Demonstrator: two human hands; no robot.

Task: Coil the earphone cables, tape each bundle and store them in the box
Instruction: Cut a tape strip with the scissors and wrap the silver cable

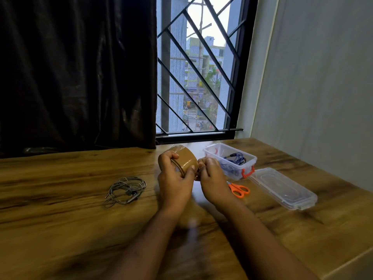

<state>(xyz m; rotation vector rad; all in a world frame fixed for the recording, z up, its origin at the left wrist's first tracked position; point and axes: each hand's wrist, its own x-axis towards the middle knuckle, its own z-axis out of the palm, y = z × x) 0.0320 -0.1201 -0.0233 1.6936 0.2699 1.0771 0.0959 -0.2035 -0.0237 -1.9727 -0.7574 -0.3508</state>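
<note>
My left hand [174, 174] grips a roll of brown tape [184, 158] held above the middle of the wooden table. My right hand [212, 178] pinches the tape's loose end at the roll's right side. A grey earphone cable [126, 189] lies loosely coiled on the table to the left, apart from both hands. The clear plastic box [210, 153] with orange clips stands just right of my hands; a blue cable bundle [235, 159] lies inside it.
Orange-handled scissors [239, 189] lie in front of the box, partly behind my right hand. The box's clear lid [282, 187] rests flat to the right. A dark curtain [76, 73] and a barred window stand behind the table [60, 229]; a wall is at the right.
</note>
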